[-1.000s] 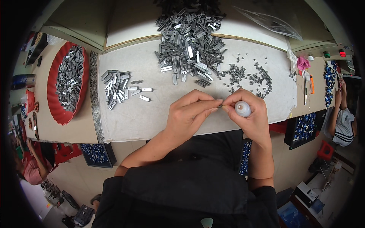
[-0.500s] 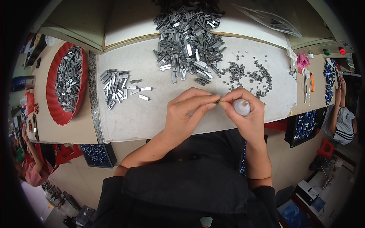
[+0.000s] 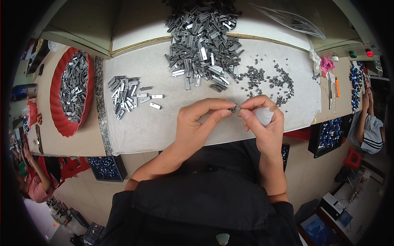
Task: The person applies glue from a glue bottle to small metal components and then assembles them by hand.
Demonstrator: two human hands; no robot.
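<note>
Above the white-covered bench (image 3: 139,131), my left hand (image 3: 200,119) pinches a small dark metal part (image 3: 233,109) between thumb and fingertips. My right hand (image 3: 269,127) curls around a translucent white squeeze bottle (image 3: 264,116), whose brownish nozzle points up and right. Its thumb and forefinger come together just right of the metal part, with a slight gap between the hands; whether they hold anything tiny is hidden. Beyond my hands lies a big heap of grey metal pieces (image 3: 201,49). Tiny dark parts (image 3: 256,78) are scattered to its right.
A smaller group of metal pieces (image 3: 125,94) lies at left. Further left stands a red scalloped basin (image 3: 55,98) full of similar pieces. A clear plastic bag (image 3: 287,20), an orange-handled tool (image 3: 337,88) and a pink cloth (image 3: 327,64) are at right. Other people work at both sides.
My right fingertips have drawn slightly away from the part in my left hand, where they were meeting before. The squeeze bottle has tipped, its nozzle swinging right.
</note>
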